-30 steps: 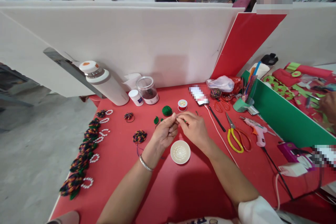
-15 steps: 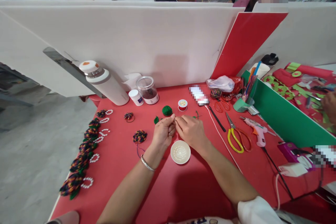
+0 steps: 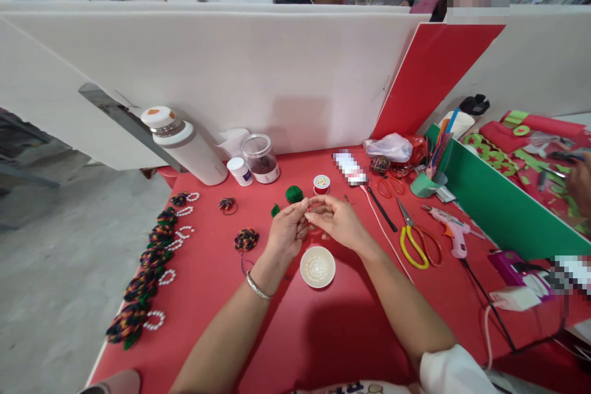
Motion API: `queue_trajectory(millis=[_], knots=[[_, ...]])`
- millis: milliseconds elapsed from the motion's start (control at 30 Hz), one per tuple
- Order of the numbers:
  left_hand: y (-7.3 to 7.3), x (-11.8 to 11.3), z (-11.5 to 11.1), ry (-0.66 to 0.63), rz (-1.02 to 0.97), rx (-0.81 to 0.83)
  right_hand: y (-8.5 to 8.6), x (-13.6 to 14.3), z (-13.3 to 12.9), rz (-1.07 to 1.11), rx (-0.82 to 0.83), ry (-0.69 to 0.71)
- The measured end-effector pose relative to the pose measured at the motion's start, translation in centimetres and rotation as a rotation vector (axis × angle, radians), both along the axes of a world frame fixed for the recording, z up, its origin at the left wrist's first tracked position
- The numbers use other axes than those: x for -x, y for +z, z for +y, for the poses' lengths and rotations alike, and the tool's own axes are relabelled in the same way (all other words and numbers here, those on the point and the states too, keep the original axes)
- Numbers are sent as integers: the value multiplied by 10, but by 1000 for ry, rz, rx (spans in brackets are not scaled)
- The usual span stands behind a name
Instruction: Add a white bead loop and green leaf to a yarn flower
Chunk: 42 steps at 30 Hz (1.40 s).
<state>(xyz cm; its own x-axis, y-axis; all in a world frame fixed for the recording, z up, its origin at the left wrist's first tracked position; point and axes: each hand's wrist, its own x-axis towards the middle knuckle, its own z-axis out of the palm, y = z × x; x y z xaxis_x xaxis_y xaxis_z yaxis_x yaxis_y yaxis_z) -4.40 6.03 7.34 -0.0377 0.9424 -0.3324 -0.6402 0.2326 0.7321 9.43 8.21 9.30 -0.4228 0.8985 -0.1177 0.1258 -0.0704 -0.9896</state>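
Note:
My left hand (image 3: pixel 287 229) is closed, with thumb and forefinger pinched at its tip. Facing it, my right hand (image 3: pixel 340 223) brings its thumb and forefinger to the same spot, its other fingers loosely curled. Whatever is pinched there is too small to make out. Just below the hands stands a small white dish (image 3: pixel 305 278) with little pearl beads in it. Beyond them lie a green yarn ball (image 3: pixel 294 194) and a spool of red thread (image 3: pixel 321 184). A multicoloured yarn piece (image 3: pixel 246 239) rests left of my left wrist.
Along the left edge run several multicoloured yarn pieces (image 3: pixel 140 287) with pearl loops (image 3: pixel 154 320). At the back stand a white flask (image 3: pixel 196 151) and a clear jar (image 3: pixel 260 157). Yellow-handled pliers (image 3: pixel 414 246), a pink glue gun (image 3: pixel 455 233) and a phone (image 3: pixel 349 167) lie right.
My right hand has turned and opened somewhat, its fingers lifting and arching away from the tight pinch. My left hand has barely moved.

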Motion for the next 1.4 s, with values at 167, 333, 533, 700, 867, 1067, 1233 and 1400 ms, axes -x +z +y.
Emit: queue_trajectory(millis=[167, 333, 533, 700, 867, 1067, 1233, 1400], knots=[[0, 1, 1, -35, -66, 48, -14, 1, 6, -64, -155, -35], [6, 4, 7, -26, -276, 165, -10, -6, 10, -91, -144, -91], [9, 5, 8, -4, -264, 179, -2, -15, 12, -64, -131, -71], [5, 3, 6, -10, -172, 97, 2, -17, 11, -180, -339, -50], [0, 5, 6, -92, -121, 7, 7, -17, 6, -275, -463, -77], [0, 9, 2, -197, -189, -25, 17, -17, 1, -287, -533, -101], [6, 7, 0, -204, -225, 15, 22, -17, -2, -177, -495, -51], [13, 5, 1, -202, -220, 78, 25, -17, -4, -138, -468, -25]])
